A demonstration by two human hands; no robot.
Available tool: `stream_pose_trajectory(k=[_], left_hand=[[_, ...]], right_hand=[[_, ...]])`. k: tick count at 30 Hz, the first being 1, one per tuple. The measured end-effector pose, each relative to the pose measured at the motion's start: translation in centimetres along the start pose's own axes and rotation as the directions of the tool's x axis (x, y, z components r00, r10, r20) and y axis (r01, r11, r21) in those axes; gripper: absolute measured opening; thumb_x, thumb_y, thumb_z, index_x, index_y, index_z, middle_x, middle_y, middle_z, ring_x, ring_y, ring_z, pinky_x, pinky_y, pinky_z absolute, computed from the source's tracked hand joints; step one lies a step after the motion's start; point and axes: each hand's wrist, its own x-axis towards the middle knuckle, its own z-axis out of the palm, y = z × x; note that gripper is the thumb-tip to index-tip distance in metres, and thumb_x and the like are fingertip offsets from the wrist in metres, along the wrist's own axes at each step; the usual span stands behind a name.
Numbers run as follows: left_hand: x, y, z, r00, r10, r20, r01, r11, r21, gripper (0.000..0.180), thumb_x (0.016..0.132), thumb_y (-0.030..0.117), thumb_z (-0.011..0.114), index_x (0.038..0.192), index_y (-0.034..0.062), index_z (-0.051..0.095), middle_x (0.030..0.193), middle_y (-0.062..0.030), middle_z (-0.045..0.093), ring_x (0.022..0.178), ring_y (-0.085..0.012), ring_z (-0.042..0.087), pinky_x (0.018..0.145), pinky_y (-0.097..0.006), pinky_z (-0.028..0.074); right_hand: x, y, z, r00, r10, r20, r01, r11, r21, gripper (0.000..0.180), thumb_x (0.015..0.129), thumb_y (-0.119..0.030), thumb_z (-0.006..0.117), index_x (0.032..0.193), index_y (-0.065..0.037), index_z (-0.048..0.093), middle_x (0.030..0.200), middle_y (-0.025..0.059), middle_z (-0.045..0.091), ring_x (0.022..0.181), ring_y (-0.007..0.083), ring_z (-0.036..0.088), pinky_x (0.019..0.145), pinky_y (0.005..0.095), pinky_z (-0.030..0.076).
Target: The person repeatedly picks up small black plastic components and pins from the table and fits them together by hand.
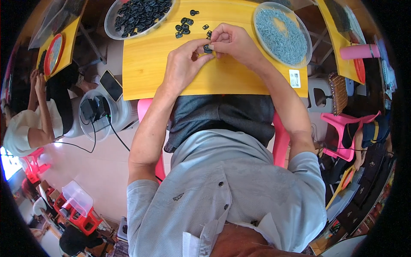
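Over the yellow table (154, 77), my left hand (182, 62) pinches a small black plastic piece (207, 51), shaped like a cord lock, between thumb and fingers. My right hand (237, 45) is closed against it, thumb and fingertips pressed together at its upper edge. Whatever those right fingertips hold is too small to make out. Several similar black plastic pieces (185, 27) lie loose on the tabletop just beyond my hands, and one is partly hidden by my right fingers.
A clear tub (108, 21) heaped with black pieces stands far left. Another round tub (306, 53) at the right holds many thin silvery-blue bits. A white label (295, 79) is on the table's right side. Chargers (95, 108) and a phone (111, 85) are at left, near another person (40, 124).
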Motion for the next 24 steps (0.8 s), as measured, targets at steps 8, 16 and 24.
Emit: stream_pose_trajectory(k=[8, 16, 24], left_hand=[[0.5, -0.2, -0.3, 0.980, 0.201, 0.006, -0.197, 0.954, 0.226, 0.033, 0.075, 0.013, 0.078, 0.106, 0.0043, 0.068, 0.089, -0.0125, 0.067, 0.072, -0.0275, 0.064, 0.066, -0.036, 0.053], [0.0, -1.0, -0.5, 0.941, 0.339, 0.008, -0.324, 0.891, 0.319, 0.025, 0.075, 0.009, 0.076, 0.098, 0.0028, 0.069, 0.085, -0.0143, 0.067, 0.079, -0.0316, 0.067, 0.071, -0.038, 0.054], [-0.6, -0.6, -0.9, 0.945, 0.325, -0.027, -0.303, 0.905, 0.298, 0.021, 0.076, 0.008, 0.073, 0.095, 0.0022, 0.067, 0.085, -0.0144, 0.066, 0.080, -0.0328, 0.065, 0.071, -0.040, 0.053]], right_hand=[[0.4, -0.2, 0.3, 1.000, 0.012, -0.026, -0.015, 0.989, -0.144, 0.013, 0.086, -0.002, 0.067, 0.095, -0.002, 0.057, 0.078, 0.0030, 0.063, 0.066, 0.0097, 0.062, 0.061, 0.0218, 0.049], [-0.2, 0.6, 1.3, 0.997, -0.018, -0.081, 0.011, 0.996, -0.086, 0.011, 0.084, 0.000, 0.066, 0.090, 0.000, 0.058, 0.075, 0.0028, 0.063, 0.066, 0.0084, 0.061, 0.059, 0.0232, 0.049], [-0.4, 0.7, 2.3, 0.994, -0.048, -0.094, 0.040, 0.996, -0.084, 0.010, 0.085, 0.003, 0.066, 0.087, -0.001, 0.056, 0.072, 0.0005, 0.060, 0.063, 0.0062, 0.059, 0.057, 0.0200, 0.047]])
